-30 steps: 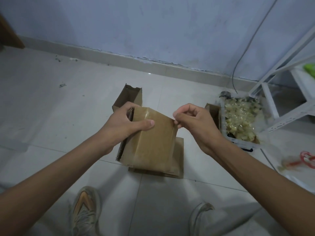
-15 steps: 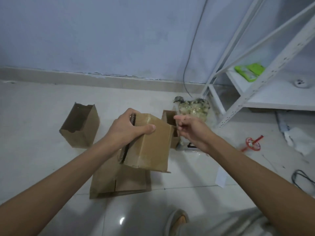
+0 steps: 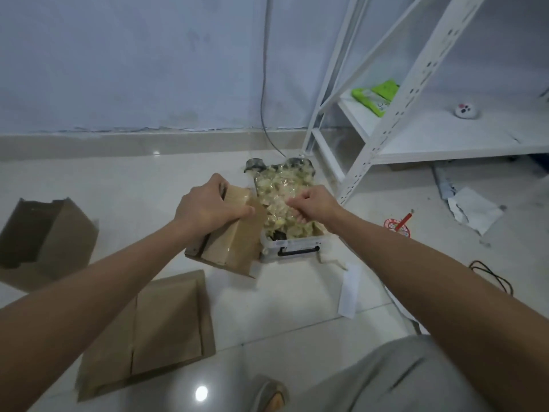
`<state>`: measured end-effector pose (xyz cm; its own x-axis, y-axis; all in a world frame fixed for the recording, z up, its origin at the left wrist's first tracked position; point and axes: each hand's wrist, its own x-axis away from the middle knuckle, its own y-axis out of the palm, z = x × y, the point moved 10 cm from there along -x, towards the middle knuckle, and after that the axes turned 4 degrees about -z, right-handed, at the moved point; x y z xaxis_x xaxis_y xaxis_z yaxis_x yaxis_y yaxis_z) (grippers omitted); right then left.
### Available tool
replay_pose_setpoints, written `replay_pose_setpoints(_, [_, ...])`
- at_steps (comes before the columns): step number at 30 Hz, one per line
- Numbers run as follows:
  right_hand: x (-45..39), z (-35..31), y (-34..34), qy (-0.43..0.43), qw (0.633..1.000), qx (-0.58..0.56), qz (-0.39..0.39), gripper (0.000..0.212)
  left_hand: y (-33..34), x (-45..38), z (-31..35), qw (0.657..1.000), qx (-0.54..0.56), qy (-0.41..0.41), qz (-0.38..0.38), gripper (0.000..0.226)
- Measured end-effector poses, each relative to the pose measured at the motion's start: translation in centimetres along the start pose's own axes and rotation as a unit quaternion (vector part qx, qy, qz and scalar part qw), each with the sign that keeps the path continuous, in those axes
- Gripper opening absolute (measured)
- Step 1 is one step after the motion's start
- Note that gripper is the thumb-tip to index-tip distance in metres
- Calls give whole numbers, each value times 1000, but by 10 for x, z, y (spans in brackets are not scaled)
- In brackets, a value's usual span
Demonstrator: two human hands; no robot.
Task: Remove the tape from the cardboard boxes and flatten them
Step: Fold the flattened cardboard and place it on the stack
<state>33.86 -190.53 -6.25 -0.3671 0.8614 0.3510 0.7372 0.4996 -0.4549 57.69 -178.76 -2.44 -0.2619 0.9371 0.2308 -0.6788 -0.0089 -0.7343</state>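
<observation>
Pale tiled floor [image 3: 89, 185], blue wall behind, white metal shelf [image 3: 416, 138] at the right.

Box [image 3: 234, 233] held off the floor, tilted, over the floor's middle; gripped by left hand [image 3: 208, 208], thumb across the front face, fingers curled over the top edge. Glossy strip of tape visible down the box's front face. Right hand [image 3: 312, 203] curled over the plastic bin [image 3: 297, 248], which is heaped with crumpled tape; fingertips pinched together, but whether a strip sits between them cannot be told: clear tape, too fine to see. Flattened box [image 3: 148, 331] flat on the floor near the bottom edge of view; open box [image 3: 44, 242] standing at the floor's left edge.

Risks, as judged:
- Peeled tape sticking to the fingers instead of dropping into the bin; cause: adhesive side against skin.
- Tape tearing short and leaving a seam sealed; then no clean flattening.
- Box slipping or crushing in a one-handed grip; cause: hold at the top only, box tilted.

Changes against half a second ago:
- Right hand now apart from the box's top corner, moved over the bin.
- Box tilted further and lower.
- View swung right; open box now near the left edge, more shelf showing.
</observation>
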Motion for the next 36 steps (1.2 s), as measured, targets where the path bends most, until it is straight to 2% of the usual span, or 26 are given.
replay_pose_setpoints(5, [-36,18,10,7,987,161,-8,60,5,-12,-30,1000,-21,-20,6,71])
replay_pose_setpoints(8, [-52,25,21,19,961,277,-1,62,5,-13,-53,999,-33,-33,15,70])
replay_pose_setpoints(10, [-61,33,25,28,942,336,-7,50,7,-13,-65,998,-40,-40,16,70])
replay_pose_setpoints(12, [-66,44,30,41,944,325,-42,16,8,-11,-72,998,-42,-44,14,70])
replay_pose_setpoints(15, [-63,52,39,74,954,279,-84,51,8,-8,-83,998,-48,-49,9,70])
replay_pose_setpoints(16, [-63,52,36,72,957,272,-66,50,7,-6,-87,997,-50,-52,9,70])
replay_pose_setpoints(17, [-62,50,33,71,963,255,-43,42,6,-4,-90,997,-50,-54,10,70])
replay_pose_setpoints(19, [-59,46,23,63,966,252,3,11,5,0,-94,997,-48,-56,13,70])
replay_pose_setpoints(22, [-55,42,19,59,961,269,19,34,1,12,-98,998,-35,-49,12,70])
replay_pose_setpoints(25, [-50,34,19,61,972,225,29,24,-12,30,-108,998,-29,-52,17,70])
replay_pose_setpoints(28, [-48,28,19,74,983,168,15,47,-34,51,-122,997,-22,-62,32,76])
replay_pose_setpoints(30, [-44,21,16,67,986,151,20,41,-45,62,-130,997,-14,-66,38,77])
replay_pose_setpoints(32, [-42,17,11,61,984,162,35,22,-50,73,-137,997,-12,-70,34,78])
replay_pose_setpoints(33, [-42,15,9,57,982,177,43,22,-53,78,-140,997,-13,-74,36,78])
replay_pose_setpoints(36, [-39,12,3,57,972,222,56,38,-58,84,-146,996,-16,-81,38,78])
